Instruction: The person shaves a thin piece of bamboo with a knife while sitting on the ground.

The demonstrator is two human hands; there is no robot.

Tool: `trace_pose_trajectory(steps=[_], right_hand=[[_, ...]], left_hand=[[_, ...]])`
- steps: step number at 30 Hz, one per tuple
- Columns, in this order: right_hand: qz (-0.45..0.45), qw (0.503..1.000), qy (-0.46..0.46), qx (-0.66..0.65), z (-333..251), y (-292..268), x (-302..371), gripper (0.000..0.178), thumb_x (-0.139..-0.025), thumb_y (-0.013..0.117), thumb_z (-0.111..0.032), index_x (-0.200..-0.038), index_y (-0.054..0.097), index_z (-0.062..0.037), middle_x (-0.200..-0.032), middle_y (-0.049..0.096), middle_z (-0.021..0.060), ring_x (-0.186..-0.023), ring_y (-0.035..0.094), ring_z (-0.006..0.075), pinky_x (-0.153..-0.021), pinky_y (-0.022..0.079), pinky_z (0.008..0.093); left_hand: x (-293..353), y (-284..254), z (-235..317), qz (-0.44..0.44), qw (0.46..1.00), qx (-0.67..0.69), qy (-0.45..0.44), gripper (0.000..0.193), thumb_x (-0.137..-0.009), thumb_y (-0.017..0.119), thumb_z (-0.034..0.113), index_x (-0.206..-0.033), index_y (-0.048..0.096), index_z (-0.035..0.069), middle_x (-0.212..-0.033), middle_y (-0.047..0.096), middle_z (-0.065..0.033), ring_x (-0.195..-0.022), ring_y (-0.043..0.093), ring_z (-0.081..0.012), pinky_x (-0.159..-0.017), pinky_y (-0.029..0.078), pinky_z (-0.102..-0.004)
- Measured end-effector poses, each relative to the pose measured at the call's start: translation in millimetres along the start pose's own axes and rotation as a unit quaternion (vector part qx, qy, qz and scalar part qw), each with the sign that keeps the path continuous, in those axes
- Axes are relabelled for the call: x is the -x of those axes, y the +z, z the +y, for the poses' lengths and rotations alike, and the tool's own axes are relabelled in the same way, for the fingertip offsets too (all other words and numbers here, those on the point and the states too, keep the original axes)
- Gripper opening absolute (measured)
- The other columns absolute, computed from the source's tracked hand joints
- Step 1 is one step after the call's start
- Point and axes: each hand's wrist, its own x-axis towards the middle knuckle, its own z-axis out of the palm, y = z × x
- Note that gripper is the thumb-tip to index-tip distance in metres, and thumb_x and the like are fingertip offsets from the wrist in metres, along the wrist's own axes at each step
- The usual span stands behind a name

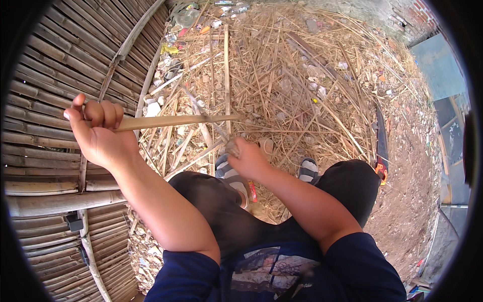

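My left hand (100, 133), raised at the left by the slatted wall, is closed around one end of a pale bamboo strip (166, 122). The strip stretches rightward, roughly level, over the littered ground. In front of my knees, my right hand (250, 158) grips the handle of a knife (220, 132). Its narrow blade slants up and to the left, crossing the strip near its far end. Motion blurs the blade a little, and I cannot tell whether its edge touches the bamboo.
A bamboo-slat wall (45, 95) rises close on my left. Shavings and split bamboo (282, 90) cover the ground, with stones and scraps of litter among them. A handsaw (381, 136) with an orange-and-black handle lies by my right knee. Grey-blue panels (437, 65) stand at the far right.
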Motion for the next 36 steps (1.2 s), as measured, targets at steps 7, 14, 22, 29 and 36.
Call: trace_pose_trajectory(steps=[7,14,22,29,36], right_hand=[[0.036,0.995,0.090,0.027,58.8,24.4,2.0,0.046,-0.079,0.071,-0.025,-0.115,0.054,-0.0012,-0.090,0.067,0.0241,-0.089,0.066,0.0422,-0.079,0.052,0.0473],[0.025,0.999,-0.014,-0.017,23.8,7.0,-6.8,0.044,-0.079,0.069,-0.024,-0.115,0.055,-0.0029,-0.088,0.066,0.0236,-0.088,0.066,0.0418,-0.080,0.052,0.0475],[0.057,0.994,0.078,0.040,65.2,20.0,-1.4,0.043,-0.077,0.070,-0.023,-0.112,0.056,-0.0029,-0.092,0.066,0.0241,-0.090,0.065,0.0418,-0.079,0.052,0.0480],[0.042,0.999,0.012,0.003,25.8,0.5,-5.0,0.041,-0.078,0.069,-0.024,-0.110,0.056,-0.0017,-0.092,0.066,0.0243,-0.090,0.065,0.0425,-0.078,0.052,0.0486],[0.027,0.999,-0.004,-0.035,38.9,23.3,4.3,0.047,-0.079,0.070,-0.024,-0.115,0.055,0.0008,-0.093,0.067,0.0255,-0.089,0.066,0.0419,-0.078,0.053,0.0466]], left_hand=[[6.5,19.9,-1.0,0.068,0.997,-0.045,0.017,0.026,-0.104,0.046,0.029,-0.107,0.056,0.005,-0.060,0.022,0.0046,-0.052,0.019,-0.0088,-0.051,0.019,-0.0272],[3.9,13.2,-1.0,0.039,0.999,-0.023,-0.003,0.024,-0.102,0.048,0.024,-0.112,0.056,0.004,-0.062,0.022,0.0038,-0.055,0.019,-0.0098,-0.052,0.019,-0.0281],[1.0,-5.9,1.6,-0.058,0.998,0.023,-0.031,0.030,-0.098,0.048,0.017,-0.123,0.056,0.003,-0.059,0.021,0.0044,-0.050,0.017,-0.0090,-0.049,0.019,-0.0272],[-7.9,-26.7,5.3,-0.100,0.992,0.064,-0.049,0.029,-0.097,0.048,0.017,-0.122,0.058,0.005,-0.057,0.021,0.0050,-0.048,0.017,-0.0082,-0.048,0.018,-0.0270],[-3.0,-16.4,1.1,-0.073,0.996,0.038,-0.035,0.030,-0.096,0.048,0.016,-0.122,0.056,0.002,-0.060,0.021,0.0051,-0.051,0.018,-0.0088,-0.051,0.019,-0.0269]])
